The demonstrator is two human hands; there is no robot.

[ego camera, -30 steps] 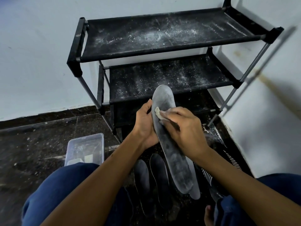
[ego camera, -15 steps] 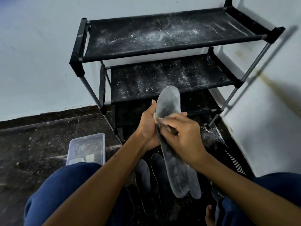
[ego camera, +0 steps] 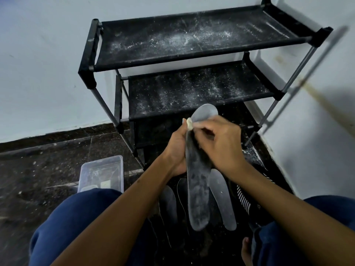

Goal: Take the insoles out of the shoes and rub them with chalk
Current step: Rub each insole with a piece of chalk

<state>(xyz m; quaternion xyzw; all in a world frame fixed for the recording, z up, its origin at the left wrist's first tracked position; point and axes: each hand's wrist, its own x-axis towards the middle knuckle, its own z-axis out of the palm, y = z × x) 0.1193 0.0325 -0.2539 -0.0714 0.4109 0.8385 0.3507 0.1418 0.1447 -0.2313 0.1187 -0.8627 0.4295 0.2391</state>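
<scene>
The shoe rack (ego camera: 192, 41) stands against the wall ahead of you. Your left hand (ego camera: 177, 150) grips the insole (ego camera: 197, 189) mid-length, its long axis running from your lap up toward the rack. Your right hand (ego camera: 221, 143) pinches the chalk (ego camera: 189, 123) at the insole's upper left edge; contact looks likely, though blurred. The dusted length lies below that hand.

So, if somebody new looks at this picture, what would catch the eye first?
First, the long grey insole held up in the middle: the left hand grips its edge while the right hand pinches a small piece of chalk near its upper end. Behind stands a black shoe rack dusted with white powder. More insoles lie on the dark floor below.
</scene>
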